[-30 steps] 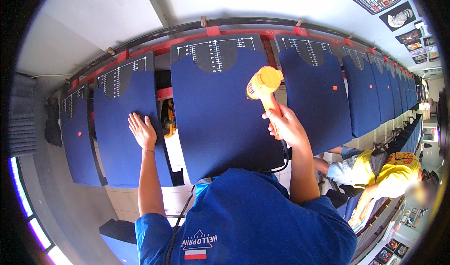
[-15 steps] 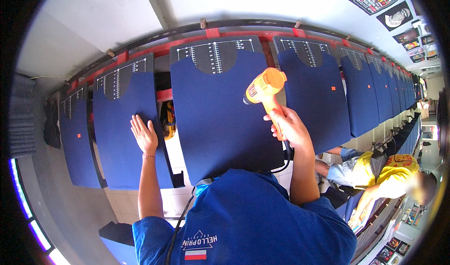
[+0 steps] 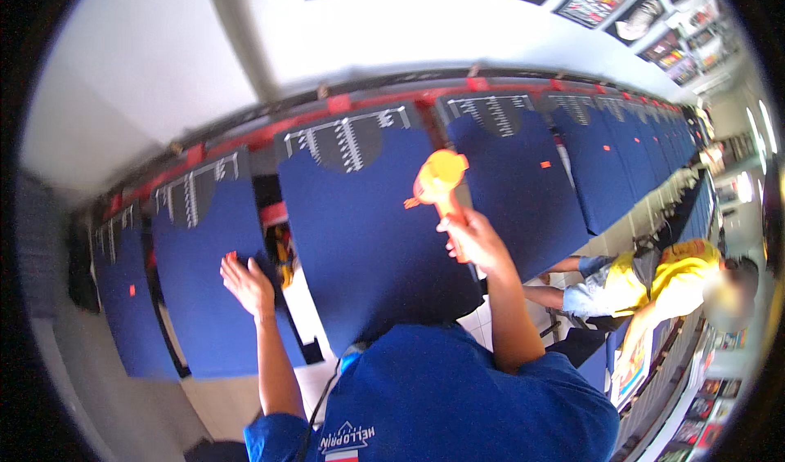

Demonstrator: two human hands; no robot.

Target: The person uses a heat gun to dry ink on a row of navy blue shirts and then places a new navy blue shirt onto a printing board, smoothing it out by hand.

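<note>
A long row of blue platens [image 3: 368, 217] runs under a white wall. The right hand [image 3: 474, 241] grips an orange heat gun [image 3: 437, 180], seemingly drying the middle platen. The left hand [image 3: 245, 282] lies open on the neighbouring platen [image 3: 204, 290], likely next.

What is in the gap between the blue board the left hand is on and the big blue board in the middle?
In the head view, between the left board and the middle board, a dark gap shows a red bar and something yellowish, too dim to identify.
</note>
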